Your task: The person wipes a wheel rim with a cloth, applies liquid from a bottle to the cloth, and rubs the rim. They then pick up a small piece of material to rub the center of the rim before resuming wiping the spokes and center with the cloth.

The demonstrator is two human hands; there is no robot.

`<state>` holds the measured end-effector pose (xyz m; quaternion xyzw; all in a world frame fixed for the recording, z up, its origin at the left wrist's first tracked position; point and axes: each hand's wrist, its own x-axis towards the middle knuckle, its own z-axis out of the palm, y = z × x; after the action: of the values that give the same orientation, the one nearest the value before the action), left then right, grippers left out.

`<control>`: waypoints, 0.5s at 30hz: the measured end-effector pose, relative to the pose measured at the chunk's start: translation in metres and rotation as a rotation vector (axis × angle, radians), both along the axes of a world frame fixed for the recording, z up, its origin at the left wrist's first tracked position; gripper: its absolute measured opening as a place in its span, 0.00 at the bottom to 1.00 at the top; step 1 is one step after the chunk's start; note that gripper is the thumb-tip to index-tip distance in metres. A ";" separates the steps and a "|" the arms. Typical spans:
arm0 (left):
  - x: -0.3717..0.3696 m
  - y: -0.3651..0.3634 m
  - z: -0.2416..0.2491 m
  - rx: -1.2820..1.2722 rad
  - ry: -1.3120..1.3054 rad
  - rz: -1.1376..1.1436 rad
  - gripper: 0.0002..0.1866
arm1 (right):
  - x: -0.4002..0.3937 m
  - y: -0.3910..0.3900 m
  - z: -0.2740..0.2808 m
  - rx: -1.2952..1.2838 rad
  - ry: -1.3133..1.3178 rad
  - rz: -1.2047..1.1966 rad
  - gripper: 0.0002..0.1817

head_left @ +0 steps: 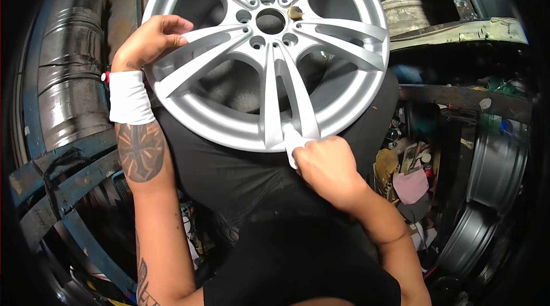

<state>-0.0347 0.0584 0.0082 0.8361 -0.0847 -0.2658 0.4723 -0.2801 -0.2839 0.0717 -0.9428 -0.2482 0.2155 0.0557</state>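
Note:
A silver alloy wheel (274, 71) with split double spokes rests across my lap, face up. My left hand (152, 41) is at its left edge, with the fingers and thumb curled over the rim beside a spoke. A white band covers that wrist. My right hand (329, 166) is closed at the near edge of the wheel. It pinches a small folded white piece (293, 144), paper or cloth, whose tip touches the outer end of the near spoke pair. A small tan scrap (295, 12) lies by the centre bore.
Stacked metal wheel barrels (71, 60) stand at the left beside a worn blue metal frame (86, 183). More silver rims (498, 163) stack at the right. A pink sheet (410, 184) lies among clutter at the lower right. A rack beam (458, 32) crosses the upper right.

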 end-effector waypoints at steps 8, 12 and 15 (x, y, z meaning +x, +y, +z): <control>0.001 -0.002 0.000 -0.027 0.123 0.077 0.25 | -0.009 0.008 0.013 -0.015 0.020 0.068 0.07; -0.005 -0.011 0.007 -0.011 0.026 0.082 0.28 | 0.006 0.007 -0.006 -0.037 -0.025 0.010 0.06; -0.008 -0.022 0.008 -0.033 0.004 0.108 0.26 | 0.006 0.004 0.005 0.004 0.038 -0.038 0.06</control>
<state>-0.0431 0.0362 0.0162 0.8310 -0.0429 -0.2404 0.4999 -0.2743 -0.2802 0.0766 -0.9430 -0.2294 0.2319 0.0666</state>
